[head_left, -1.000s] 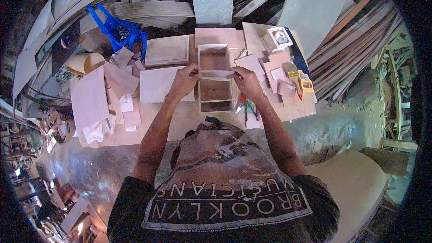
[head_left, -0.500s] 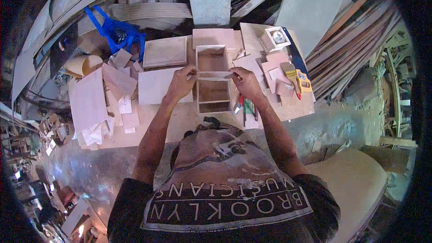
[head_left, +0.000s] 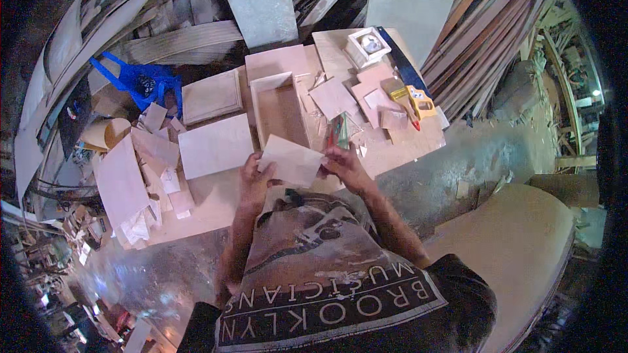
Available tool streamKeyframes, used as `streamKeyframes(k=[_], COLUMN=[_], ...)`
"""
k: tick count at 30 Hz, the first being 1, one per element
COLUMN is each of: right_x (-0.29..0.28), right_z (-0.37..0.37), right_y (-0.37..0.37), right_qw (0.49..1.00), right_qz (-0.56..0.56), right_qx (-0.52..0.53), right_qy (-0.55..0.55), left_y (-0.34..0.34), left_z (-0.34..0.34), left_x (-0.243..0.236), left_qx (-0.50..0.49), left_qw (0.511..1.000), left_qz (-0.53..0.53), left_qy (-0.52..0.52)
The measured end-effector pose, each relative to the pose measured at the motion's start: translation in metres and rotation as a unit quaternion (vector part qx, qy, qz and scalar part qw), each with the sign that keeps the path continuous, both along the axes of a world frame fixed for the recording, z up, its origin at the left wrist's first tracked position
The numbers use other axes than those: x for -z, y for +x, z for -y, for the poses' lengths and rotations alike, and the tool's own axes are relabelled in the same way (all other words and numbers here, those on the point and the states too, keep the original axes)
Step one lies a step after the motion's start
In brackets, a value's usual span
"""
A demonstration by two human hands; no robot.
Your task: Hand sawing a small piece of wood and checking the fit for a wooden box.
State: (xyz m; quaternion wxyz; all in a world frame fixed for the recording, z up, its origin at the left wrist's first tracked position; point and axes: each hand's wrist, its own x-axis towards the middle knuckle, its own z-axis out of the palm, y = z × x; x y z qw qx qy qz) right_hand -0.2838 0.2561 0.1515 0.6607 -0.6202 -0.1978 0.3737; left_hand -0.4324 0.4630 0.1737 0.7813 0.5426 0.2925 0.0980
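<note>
Between my two hands is a thin, pale wooden panel (head_left: 292,162), tilted with its flat face up, above the near part of the box. My left hand (head_left: 254,180) grips its left end, thumb on top. My right hand (head_left: 345,167) pinches the right end. Beyond the panel an open wooden box (head_left: 258,106) lies on the worktable; its near end is hidden behind the panel. A green and red object (head_left: 340,132), its kind unclear, lies just past my right hand.
The worktable (head_left: 216,212) carries a framed wooden panel (head_left: 212,97), a flat board (head_left: 217,146) and stacked offcuts (head_left: 156,147) at left. A blue bag (head_left: 140,85) sits behind them. At right are a paintbrush (head_left: 403,103), a yellow-handled tool (head_left: 422,101) and a small white box (head_left: 367,47).
The panel was held edge-up across the box's middle; now it is out, turned flat and closer to my body. Both hands have come nearer, and the view has shifted.
</note>
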Motion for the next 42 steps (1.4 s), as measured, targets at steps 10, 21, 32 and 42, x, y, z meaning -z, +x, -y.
streamKeyframes(k=[10, 21, 32, 42], right_x=[0.045, 0.104, -0.058, -0.068], right_z=[-0.056, -0.024, 0.018, -0.039], right_y=[0.14, 0.19, -0.055, -0.181], right_qw=[0.673, 0.792, 0.973, 0.984], right_qz=[0.516, 0.545, 0.063, 0.041], right_qx=[-0.007, 0.177, 0.217, 0.168], right_qy=[-0.53, -0.211, 0.043, 0.053], left_y=[-0.011, -0.012, -0.031, -0.108], left_z=[0.015, 0.038, 0.042, 0.027], left_x=[-0.025, -0.04, -0.046, -0.023], left_qx=[-0.138, -0.205, -0.127, -0.166], left_qw=[0.99, 0.977, 0.981, 0.983], left_qz=[-0.028, 0.033, 0.102, 0.077], left_qy=[0.026, -0.039, -0.103, -0.029])
